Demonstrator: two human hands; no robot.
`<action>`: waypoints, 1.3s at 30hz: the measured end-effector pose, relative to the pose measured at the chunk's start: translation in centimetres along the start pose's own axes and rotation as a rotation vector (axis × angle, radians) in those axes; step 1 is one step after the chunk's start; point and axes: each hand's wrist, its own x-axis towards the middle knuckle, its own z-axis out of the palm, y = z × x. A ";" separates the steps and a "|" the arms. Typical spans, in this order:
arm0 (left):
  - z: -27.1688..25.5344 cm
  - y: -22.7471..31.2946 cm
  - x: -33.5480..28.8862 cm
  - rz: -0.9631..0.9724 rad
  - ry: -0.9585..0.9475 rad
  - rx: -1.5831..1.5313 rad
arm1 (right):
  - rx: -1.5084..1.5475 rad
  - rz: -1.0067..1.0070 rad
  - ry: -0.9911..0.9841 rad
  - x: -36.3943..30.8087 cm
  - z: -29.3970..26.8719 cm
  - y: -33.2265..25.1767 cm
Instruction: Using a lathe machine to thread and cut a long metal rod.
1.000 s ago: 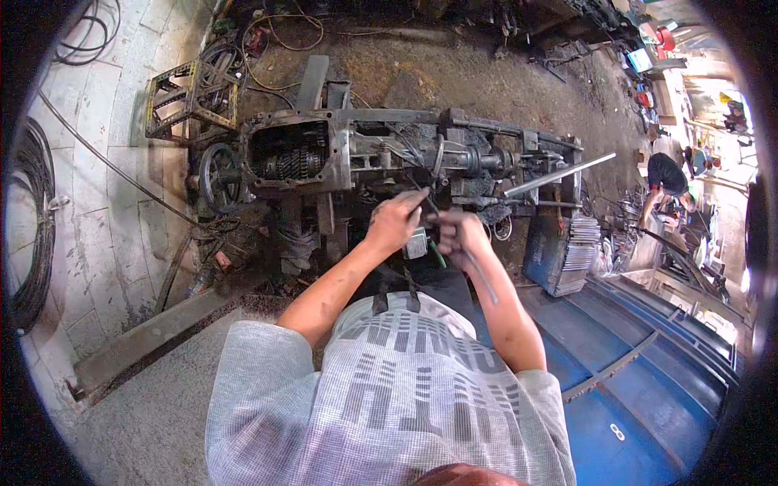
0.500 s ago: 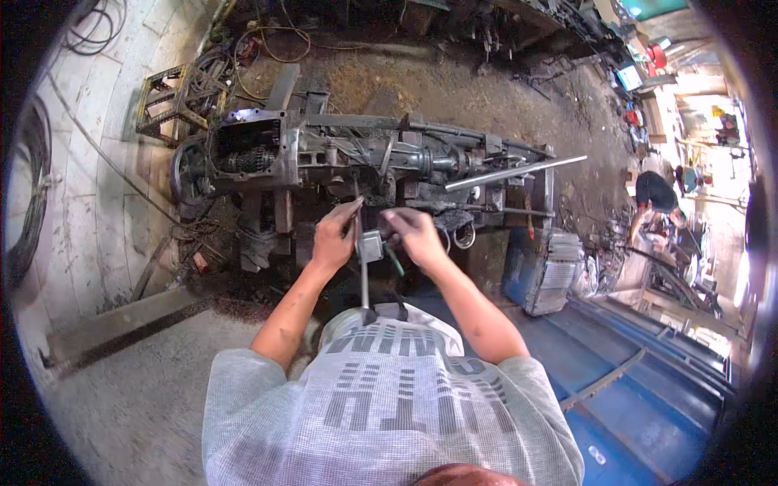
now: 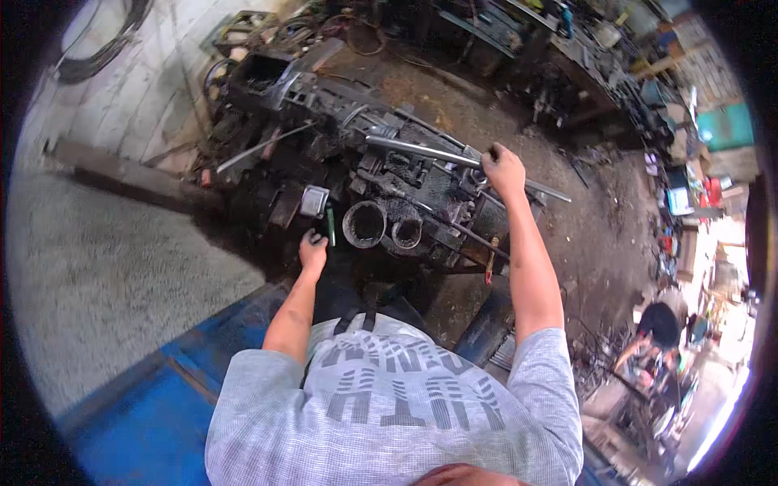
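My right hand [image 3: 504,170], arm stretched forward, is closed around a long silver metal pipe [image 3: 425,149]. The pipe slants across the top of a dark, greasy machine assembly [image 3: 405,174], its far right end sticking out past my fist. Lower and to the left, my left hand [image 3: 313,251] has loosely bent fingers and nothing visible in them. Close to its fingertips are a thin green stick [image 3: 331,225] and a small square metal part [image 3: 314,201]. A thin metal rod [image 3: 263,147] lies slanted at the left of the assembly.
Two round metal rings [image 3: 365,223] are on the near side of the assembly. An open gearbox housing [image 3: 263,73] stands at its far left. A wooden beam [image 3: 121,178] runs along the left. Blue panels [image 3: 138,429] lie at the lower left; another person [image 3: 660,324] is far right.
My view has turned, swinging the scene round. My hands have parted: the right reached out and took hold of the pipe, and the left came back lower. The thin rod now lies farther left.
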 end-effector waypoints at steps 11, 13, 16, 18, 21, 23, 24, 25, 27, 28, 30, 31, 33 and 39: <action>3.9 0.8 -5.6 -0.645 0.102 -0.367 | -0.109 -0.028 -0.225 -0.4 -1.6 -0.2; 4.4 0.5 -5.3 -0.691 0.079 -0.471 | -0.109 -0.078 -0.099 -0.6 -1.0 0.0; 4.5 -1.7 -3.7 -0.699 0.048 -0.774 | -0.122 -0.086 -0.152 -0.1 -1.0 -0.2; 4.2 -1.9 -2.5 -0.654 0.048 -1.112 | -0.116 -0.110 -0.086 -0.2 -0.8 -0.4; 3.4 0.3 -2.7 -0.719 0.083 -1.095 | -0.125 -0.064 -0.161 -0.4 -1.6 -0.6; 2.7 0.8 -3.2 -0.690 0.069 -0.955 | -0.107 -0.060 -0.124 -0.3 -1.4 -0.4; 2.4 0.9 -3.7 -0.668 0.068 -0.823 | -0.087 -0.066 -0.122 -0.5 -1.4 -0.5; 2.3 1.0 -4.2 -0.662 0.064 -0.820 | -0.068 -0.072 -0.119 -0.6 -1.4 -0.6; 2.5 1.8 -5.4 -0.470 -0.002 -0.594 | -0.071 -0.072 -0.103 -0.5 -1.3 -0.6; 2.7 3.3 -6.3 -0.418 -0.015 -0.543 | -0.064 -0.072 -0.089 -0.6 -1.4 -0.6; 2.8 4.9 -6.3 -0.405 -0.030 -0.552 | -0.055 -0.070 -0.071 -0.7 -1.5 -0.5; 2.6 5.3 -6.2 -0.390 -0.039 -0.566 | -0.051 -0.063 -0.079 -0.7 -1.5 -0.5; 2.3 4.9 -6.2 -0.356 -0.022 -0.549 | -0.045 -0.054 -0.081 -0.5 -1.4 -0.5; 1.1 7.9 -6.9 -0.206 -0.003 -0.716 | -0.084 -0.022 -0.108 -0.8 -1.3 -0.5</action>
